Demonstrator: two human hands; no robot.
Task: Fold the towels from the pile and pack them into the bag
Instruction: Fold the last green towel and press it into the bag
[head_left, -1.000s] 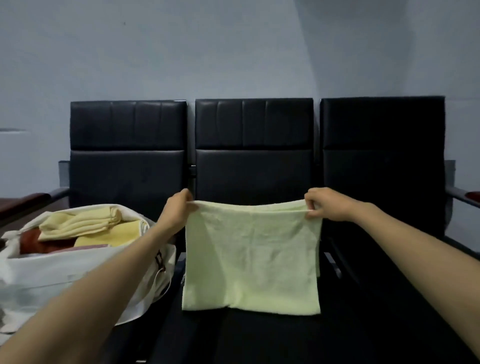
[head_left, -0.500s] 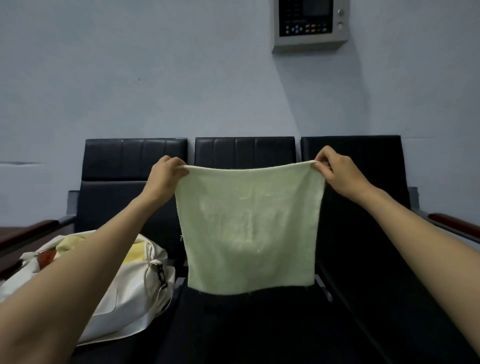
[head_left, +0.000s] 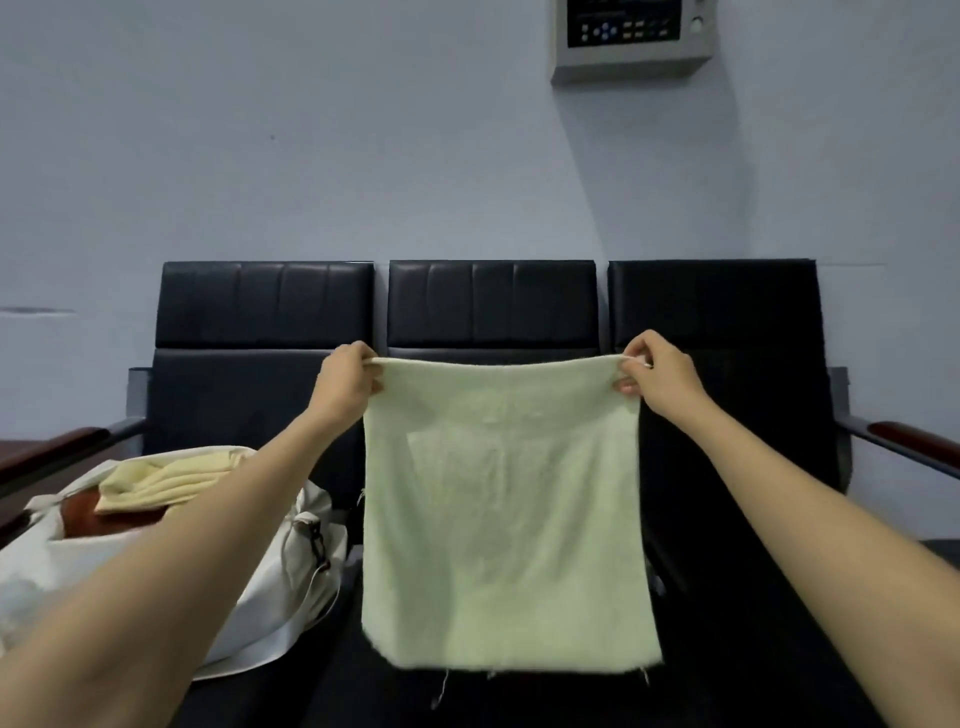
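A pale green towel (head_left: 504, 519) hangs flat in front of the middle seat, stretched between both hands. My left hand (head_left: 345, 387) pinches its top left corner and my right hand (head_left: 657, 376) pinches its top right corner. The lower edge hangs just above the seat, with a few loose threads. A white bag (head_left: 280, 587) sits on the left seat, open, with folded pale yellow towels (head_left: 166, 478) and a reddish brown one (head_left: 98, 519) inside it.
A row of three black padded seats (head_left: 727, 322) stands against a grey wall, with armrests at the far left (head_left: 57, 452) and far right (head_left: 909, 434). A grey control panel (head_left: 631, 39) hangs on the wall above.
The towel has been lifted off the middle seat and now hangs spread out in the air. The view tilted up, then down slightly.
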